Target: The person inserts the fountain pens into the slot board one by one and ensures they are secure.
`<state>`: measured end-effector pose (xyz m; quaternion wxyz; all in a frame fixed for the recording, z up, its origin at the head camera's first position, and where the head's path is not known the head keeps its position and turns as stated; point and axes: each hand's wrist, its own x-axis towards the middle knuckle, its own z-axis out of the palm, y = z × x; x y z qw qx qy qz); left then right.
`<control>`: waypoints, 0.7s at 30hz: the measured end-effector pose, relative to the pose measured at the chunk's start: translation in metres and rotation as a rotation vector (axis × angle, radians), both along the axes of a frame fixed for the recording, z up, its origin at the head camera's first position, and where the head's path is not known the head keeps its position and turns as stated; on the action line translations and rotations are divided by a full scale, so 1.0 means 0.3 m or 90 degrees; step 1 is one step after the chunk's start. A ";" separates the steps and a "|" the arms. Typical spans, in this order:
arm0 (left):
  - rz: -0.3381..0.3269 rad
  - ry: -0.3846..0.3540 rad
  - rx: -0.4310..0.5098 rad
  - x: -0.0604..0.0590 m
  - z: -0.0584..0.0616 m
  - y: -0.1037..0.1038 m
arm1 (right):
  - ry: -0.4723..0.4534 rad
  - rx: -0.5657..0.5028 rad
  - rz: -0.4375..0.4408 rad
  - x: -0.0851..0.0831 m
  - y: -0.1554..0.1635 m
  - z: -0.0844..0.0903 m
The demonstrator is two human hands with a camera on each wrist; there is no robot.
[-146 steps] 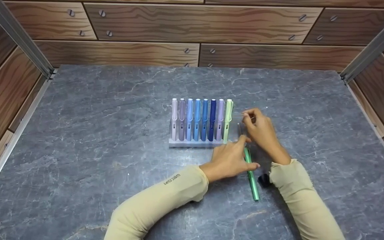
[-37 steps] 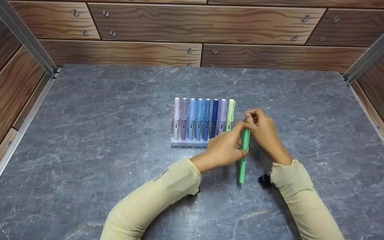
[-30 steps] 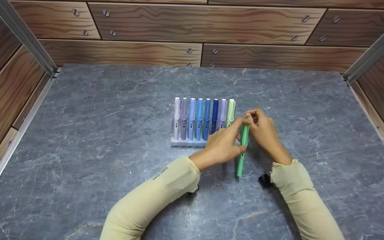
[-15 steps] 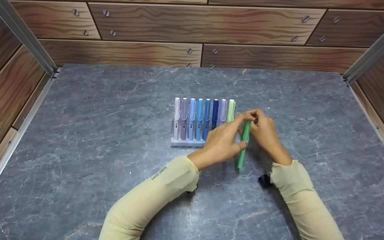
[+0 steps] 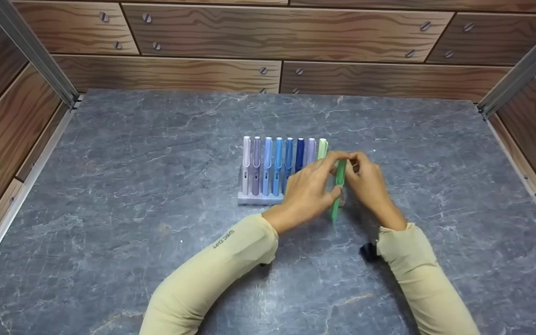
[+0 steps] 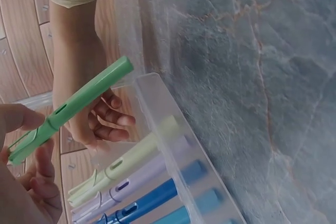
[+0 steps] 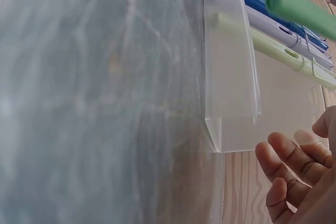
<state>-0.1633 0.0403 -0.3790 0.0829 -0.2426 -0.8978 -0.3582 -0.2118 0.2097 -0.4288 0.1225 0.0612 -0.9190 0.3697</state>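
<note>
A clear pen holder (image 5: 249, 199) stands mid-table with several pens upright in a row, lilac through blue to a pale green pen (image 5: 322, 148) at the right. My left hand (image 5: 310, 186) grips a brighter green pen (image 5: 338, 184) and holds it tilted just right of that row. In the left wrist view the green pen (image 6: 79, 102) hangs above the holder's clear end (image 6: 157, 108), beside the pale green pen (image 6: 131, 160). My right hand (image 5: 366, 179) is at the holder's right end, fingers curled (image 7: 286, 174) at its clear back panel (image 7: 286, 98).
The grey marble table (image 5: 133, 186) is boxed in by wood-grain walls (image 5: 277, 32) with metal corner posts (image 5: 26, 46). A small black item (image 5: 369, 251) sits by my right sleeve. Open tabletop lies to the left and at the front.
The green pen lay on the table 4.9 s ago. My left hand has lifted it and carried it away from me to the holder's right end. The right hand stayed put.
</note>
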 end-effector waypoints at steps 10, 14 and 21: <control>0.043 0.127 -0.056 -0.010 -0.008 0.007 | 0.009 0.007 -0.009 0.001 0.005 -0.004; 0.058 0.166 -0.059 -0.020 -0.020 0.004 | -0.004 0.002 -0.002 0.001 0.003 -0.004; 0.082 0.208 -0.065 -0.035 -0.035 0.004 | -0.028 -0.005 0.002 0.001 0.000 0.003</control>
